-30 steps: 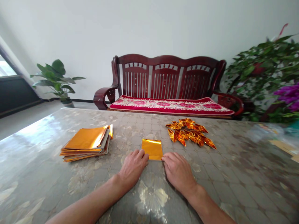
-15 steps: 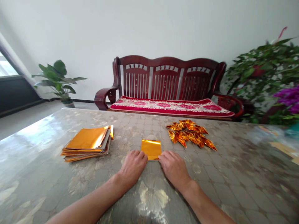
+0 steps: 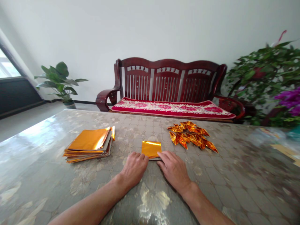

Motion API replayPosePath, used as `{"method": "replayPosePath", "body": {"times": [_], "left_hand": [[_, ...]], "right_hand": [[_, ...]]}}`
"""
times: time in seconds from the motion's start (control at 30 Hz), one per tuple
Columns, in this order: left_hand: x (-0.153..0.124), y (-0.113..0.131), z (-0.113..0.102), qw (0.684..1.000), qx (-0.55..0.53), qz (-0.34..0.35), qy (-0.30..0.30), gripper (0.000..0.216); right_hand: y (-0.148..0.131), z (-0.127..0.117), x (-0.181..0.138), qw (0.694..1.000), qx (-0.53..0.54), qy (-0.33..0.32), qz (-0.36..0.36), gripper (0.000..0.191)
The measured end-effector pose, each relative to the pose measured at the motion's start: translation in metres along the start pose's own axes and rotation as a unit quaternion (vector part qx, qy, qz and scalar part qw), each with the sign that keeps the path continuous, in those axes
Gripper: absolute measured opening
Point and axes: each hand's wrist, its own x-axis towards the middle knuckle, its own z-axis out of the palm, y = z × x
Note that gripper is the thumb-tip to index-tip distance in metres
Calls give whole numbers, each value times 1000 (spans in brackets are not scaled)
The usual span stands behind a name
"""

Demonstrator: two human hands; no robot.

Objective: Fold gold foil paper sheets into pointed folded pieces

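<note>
A folded sheet of gold foil paper (image 3: 151, 149) lies flat on the table in front of me, a thin grey edge showing along its near side. My left hand (image 3: 136, 165) is closed at its lower left corner, fingers curled and the thumb hidden. At the lower right corner is my right hand (image 3: 173, 168), its index fingertip resting on the foil and its thumb apart below. To the left stands a stack of gold foil sheets (image 3: 87, 139). Several folded, pointed gold foil pieces (image 3: 191, 136) lie in a group beyond my right hand.
The patterned, glossy table (image 3: 98, 184) spans the foreground. Clear plastic wrapping (image 3: 266, 136) and a tan piece of card (image 3: 284, 151) lie at its right side. Behind it stands a dark red wooden bench (image 3: 166, 64), with potted plants (image 3: 62, 79) to either side.
My right thumb and index finger have parted, and the index fingertip has moved up onto the foil. My left hand stays at its corner. The view has shifted slightly.
</note>
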Motion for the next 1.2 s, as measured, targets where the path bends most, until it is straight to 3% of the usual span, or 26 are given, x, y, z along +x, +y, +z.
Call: {"method": "replayPosePath", "body": {"times": [0.07, 0.17, 0.23, 0.3, 0.43, 0.5, 0.6, 0.73, 0.8, 0.9, 1.0, 1.2], "left_hand": [[1, -5, -1, 998, -51, -38, 22, 19], [4, -13, -2, 990, -101, -88, 49, 21], [7, -15, 0, 985, -118, -112, 62, 24], [10, -12, 6, 971, -180, -135, 77, 25], [10, 4, 16, 850, -495, -159, 81, 24], [8, 11, 16, 831, -538, -121, 71, 23], [5, 15, 12, 856, -503, -84, 86, 23], [2, 12, 5, 884, -462, -36, 62, 24], [0, 9, 3, 891, -440, -24, 109, 18], [-3, 4, 1, 897, -374, -32, 235, 3], [-6, -1, 4, 902, -321, -17, 289, 15], [-6, -7, 19, 907, -327, -15, 265, 41]], "right_hand": [[0, 1, 0, 998, 33, 43, 18, 35], [1, 0, -1, 989, 91, 107, 57, 25], [0, 0, -2, 982, 132, 114, 70, 15], [-3, -1, -3, 981, 165, 87, 59, 18], [-13, -2, -4, 983, 177, 36, -12, 58], [-17, -2, -4, 984, 167, 40, -44, 61], [-16, -2, -4, 984, 139, 68, -86, 46], [-5, -12, -4, 979, 95, 119, -134, 43], [1, -18, -4, 975, 67, 154, -144, 41], [7, -26, -5, 970, 32, 194, -145, 38], [7, -26, -6, 972, 15, 192, -134, 37], [0, -21, -5, 980, 18, 148, -132, 27]]}}
